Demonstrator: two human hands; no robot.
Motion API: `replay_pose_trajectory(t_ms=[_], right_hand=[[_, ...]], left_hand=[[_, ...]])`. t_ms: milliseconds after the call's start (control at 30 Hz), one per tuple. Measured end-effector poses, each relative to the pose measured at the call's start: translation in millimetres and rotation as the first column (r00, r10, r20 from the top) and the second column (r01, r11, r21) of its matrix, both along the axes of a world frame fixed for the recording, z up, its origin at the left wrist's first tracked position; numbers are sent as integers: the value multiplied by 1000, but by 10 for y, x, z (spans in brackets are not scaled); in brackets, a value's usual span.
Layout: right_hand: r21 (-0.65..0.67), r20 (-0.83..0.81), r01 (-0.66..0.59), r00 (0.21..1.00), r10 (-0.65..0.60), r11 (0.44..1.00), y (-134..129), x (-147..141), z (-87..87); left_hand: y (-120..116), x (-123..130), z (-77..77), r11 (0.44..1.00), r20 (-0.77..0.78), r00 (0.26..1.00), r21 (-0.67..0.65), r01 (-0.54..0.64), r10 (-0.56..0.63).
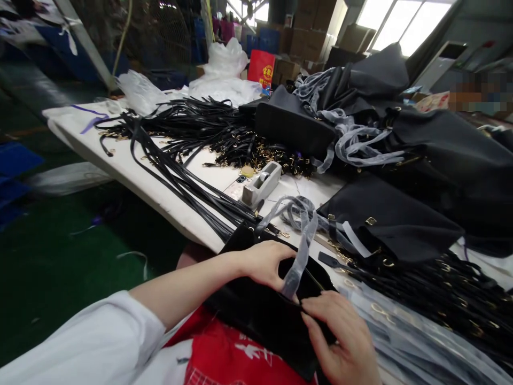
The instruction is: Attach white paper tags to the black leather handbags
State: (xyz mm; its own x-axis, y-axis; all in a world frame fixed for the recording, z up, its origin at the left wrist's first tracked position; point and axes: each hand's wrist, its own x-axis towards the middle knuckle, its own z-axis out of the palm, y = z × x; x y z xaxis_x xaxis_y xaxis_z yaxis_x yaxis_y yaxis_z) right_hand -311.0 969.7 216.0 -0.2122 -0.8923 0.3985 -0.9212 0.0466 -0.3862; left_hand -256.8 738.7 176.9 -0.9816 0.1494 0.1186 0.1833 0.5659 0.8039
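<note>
A black handbag (256, 315) rests on my lap against the table's edge, its top opening toward me. Its handle (306, 243) is wrapped in clear plastic and arches up from the rim. My left hand (270, 264) is at the opening, thumb and fingers closed around the rim beside the handle's base; some fingertips are hidden inside. My right hand (340, 329) pinches the same rim a little to the right, thumb outside. Black straps (188, 187) with gold clasps lie just beyond the bag.
A white tape dispenser (262, 184) stands on the white table (160, 200). Black bags (393, 214) pile up at the right, above plastic-wrapped straps (417, 337). A red bag (261, 67) and clear plastic (224, 67) are at the back. Green floor (76, 272) shows left.
</note>
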Motion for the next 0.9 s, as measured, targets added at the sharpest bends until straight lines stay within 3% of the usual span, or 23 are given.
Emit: replay_pose_trajectory(t_ms=[200,333,533,600,667,767,833,900], right_hand=[[-129,-74,162,982,-173,978,206,-138,6],[-148,-65,213,972,-225,966,315,-187,-35],[-132,-77,181,978,-192,975,358,-189,-156],[-153,-74,259,959,-273,954,391,-272,-213],[-148,-68,451,883,-464,880,427,-455,-292],[41,-179,743,663,-727,668,449,-877,-448],[223,-322,810,587,-743,543,441,-1164,-540],[322,-395,812,583,-710,487,433,-1378,-575]], left_hand=[[-15,-62,-97,998,14,1000,-65,-15,16],[19,-130,-320,986,-11,995,-132,-98,97],[162,-246,-671,921,-98,954,-250,-299,284],[197,-253,-715,911,-114,945,-252,-327,307],[217,-249,-734,907,-130,941,-250,-337,314],[227,-239,-743,909,-148,938,-240,-340,312],[220,-231,-732,910,-157,936,-229,-345,316],[193,-218,-697,913,-163,935,-218,-344,314]])
